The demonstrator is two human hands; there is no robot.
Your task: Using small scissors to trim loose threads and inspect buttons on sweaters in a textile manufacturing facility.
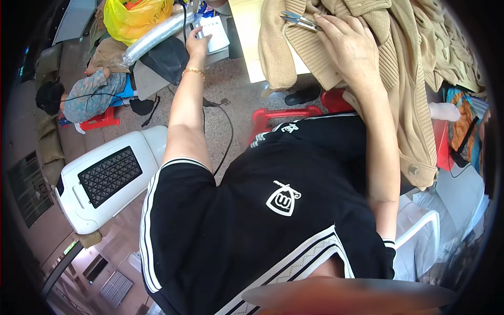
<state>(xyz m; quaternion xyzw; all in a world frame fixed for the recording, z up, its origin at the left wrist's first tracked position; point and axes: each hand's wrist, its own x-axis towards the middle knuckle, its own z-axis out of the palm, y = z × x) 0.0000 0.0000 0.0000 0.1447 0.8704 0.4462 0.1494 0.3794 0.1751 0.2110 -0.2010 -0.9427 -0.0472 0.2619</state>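
Head camera view: I am looking down on a person in a black top, with tan knitwear (315, 50) lying spread over a pale yellow table (248, 39) and hanging past its edge beside the lap. Small blue snips (299, 20) are lying on the knit, blades parted and pointing left. As I am judging it, the main danger is coming from those bare blades: a press or slide of the fingers could be nicking or snagging the yarn. The hanging weight could also be dragging the cloth off the table, taking the snips with it. The right hand (350, 50) is resting palm down on the knit, loosely curved and partly open, its fingers covering the handles; I cannot tell whether it is gripping them or only lying over them. The left hand (197, 46) is resting well apart, by a flat white object (216, 34), its thumb and forefinger bent around a small grey thing (197, 30); how firmly it is holding that, I cannot tell.
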